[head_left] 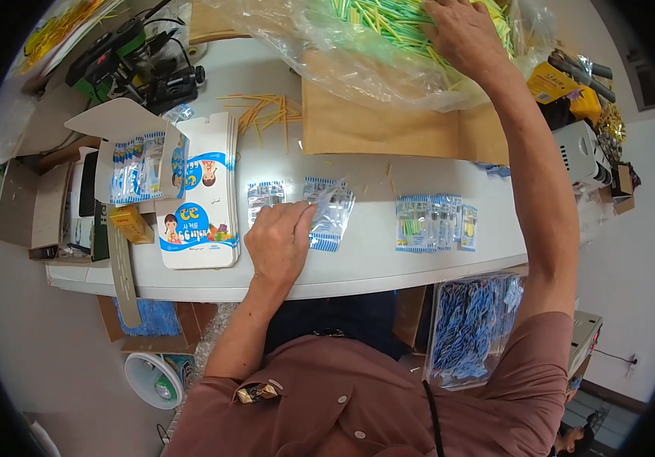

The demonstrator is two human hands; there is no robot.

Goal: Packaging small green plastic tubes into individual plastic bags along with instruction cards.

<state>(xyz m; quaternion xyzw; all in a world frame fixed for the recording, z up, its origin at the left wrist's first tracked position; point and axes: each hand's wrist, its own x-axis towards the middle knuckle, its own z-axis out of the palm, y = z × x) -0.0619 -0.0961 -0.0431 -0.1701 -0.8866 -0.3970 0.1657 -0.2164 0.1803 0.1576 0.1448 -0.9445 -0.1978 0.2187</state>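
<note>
Left hand: the person's left hand [280,242] lies near the table's [373,263] front edge, fingers curled down and pressing on a small clear sachet with blue striped ends [333,215], which lies just at its 2 o'clock.
Right hand: the right hand [464,34] reaches far out to 12 o'clock into a large clear plastic bag [358,53], fingers spread over a heap of green and yellow sticks [381,19]; whether it grips any cannot be told.
Risk, bag: the bag is soft and heaped, so a pull could likely drag it sideways and spill sticks over the brown paper [373,126] beneath.
Risk, sachets: the sachets are light and slippery, so the sleeve might sweep the filled ones off the edge at 3 o'clock.
Risk, loose sticks: the scattered yellow sticks [266,114] at 11 o'clock could roll.
Count, sachets under the left hand: 2, perhaps 3, overlapping.
Count, filled sachets [434,222]: about 4, overlapping, exact number unclear.
Count, flat printed cartons [198,198]: 1 stack at 9 o'clock.
Count, open carton [140,156]: 1, holding sachets.
Count, loose sticks: too many to count.
</note>
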